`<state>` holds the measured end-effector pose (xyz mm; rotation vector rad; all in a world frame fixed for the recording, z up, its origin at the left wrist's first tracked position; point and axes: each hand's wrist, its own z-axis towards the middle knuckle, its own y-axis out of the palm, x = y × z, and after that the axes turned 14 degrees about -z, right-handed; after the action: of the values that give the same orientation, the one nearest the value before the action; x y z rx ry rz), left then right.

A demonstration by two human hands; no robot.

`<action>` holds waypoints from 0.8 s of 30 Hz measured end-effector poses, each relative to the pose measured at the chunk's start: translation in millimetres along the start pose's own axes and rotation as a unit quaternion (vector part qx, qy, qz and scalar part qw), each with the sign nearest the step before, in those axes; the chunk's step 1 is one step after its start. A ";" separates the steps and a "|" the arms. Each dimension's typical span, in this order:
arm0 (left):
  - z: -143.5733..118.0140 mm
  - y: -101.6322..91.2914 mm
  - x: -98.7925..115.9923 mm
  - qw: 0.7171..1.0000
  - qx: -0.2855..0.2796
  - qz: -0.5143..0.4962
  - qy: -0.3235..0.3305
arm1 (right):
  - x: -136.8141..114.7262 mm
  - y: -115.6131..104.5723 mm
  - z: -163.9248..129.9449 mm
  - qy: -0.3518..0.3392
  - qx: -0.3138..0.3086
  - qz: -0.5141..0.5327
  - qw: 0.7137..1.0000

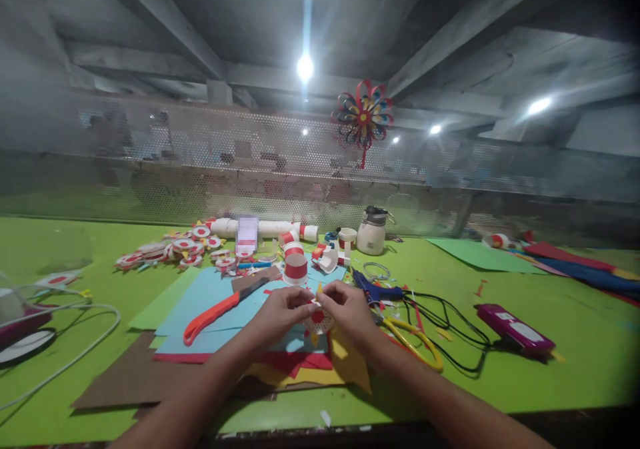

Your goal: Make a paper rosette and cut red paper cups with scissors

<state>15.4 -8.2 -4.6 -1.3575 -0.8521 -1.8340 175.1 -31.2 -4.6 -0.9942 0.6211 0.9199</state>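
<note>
Near the front middle of the table, my left hand [286, 308] and my right hand [350, 310] meet over a small round paper craft piece [318, 322], white with a red centre and yellow tips. The fingers of my left hand pinch its left upper edge. My right thumb and fingers close on its upper right side, by a small yellow paper tip [319, 288]. Beneath my hands lie light blue paper sheets [220, 302]. An orange-handled utility knife [213, 316] rests left of my left hand. Beside my right hand is a blue glue gun [373, 289].
Yellow-handled scissors [415, 342] and black cables [450, 329] lie right, near a purple box [517, 331]. Red-and-white paper cups [295, 269] stand ahead. A pile of paper discs [183, 246] is back left. A phone [247, 234] leans against white stacked cups [275, 229]; a pinwheel [363, 117] hangs above.
</note>
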 end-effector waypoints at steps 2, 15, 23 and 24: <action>0.2 -1.6 1.7 1.000 0.008 -0.009 -0.008 | -2.4 0.5 1.9 0.000 -0.007 -0.003 1.000; 4.3 -18.4 0.8 0.994 0.082 -0.063 -0.033 | 4.7 -8.6 19.9 -0.010 -0.093 0.053 0.994; 3.1 -9.6 0.1 0.991 0.049 -0.115 -0.042 | 12.9 -13.4 10.7 -0.029 -0.070 0.038 0.996; 2.7 -7.7 1.8 0.991 0.049 -0.119 -0.043 | 13.0 -12.9 9.8 -0.029 -0.067 0.041 0.996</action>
<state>10.0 -2.0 -3.1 -1.3267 -1.1767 -1.8935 193.0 -20.7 -5.1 -1.0631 0.5608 1.0707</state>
